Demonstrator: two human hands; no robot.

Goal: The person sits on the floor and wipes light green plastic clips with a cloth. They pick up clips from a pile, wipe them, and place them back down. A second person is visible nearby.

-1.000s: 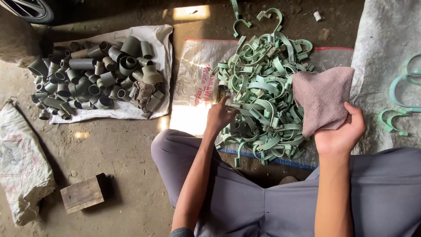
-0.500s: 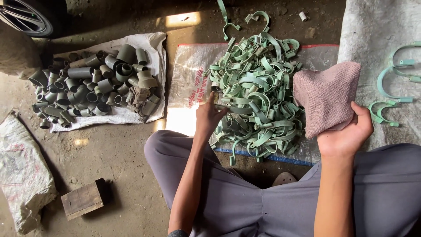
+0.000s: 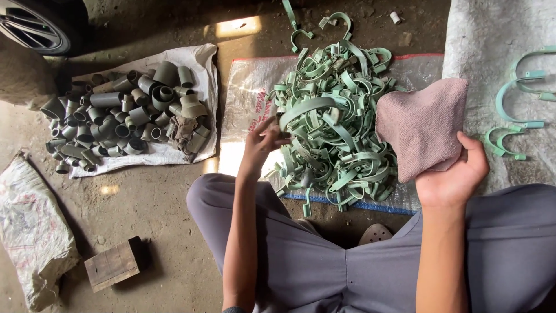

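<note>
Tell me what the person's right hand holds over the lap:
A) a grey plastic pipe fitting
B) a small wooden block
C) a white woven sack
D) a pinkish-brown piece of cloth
D: the right hand grips the pinkish-brown cloth by its lower edge, beside the pile of green curved clamps.

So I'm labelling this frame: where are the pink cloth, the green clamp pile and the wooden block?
pink cloth [image 3: 420, 124], head view, middle
green clamp pile [image 3: 336, 127], head view, centre
wooden block [image 3: 111, 265], head view, top face

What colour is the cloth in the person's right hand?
The cloth in the right hand is dusty pink, seen in the head view.
</note>
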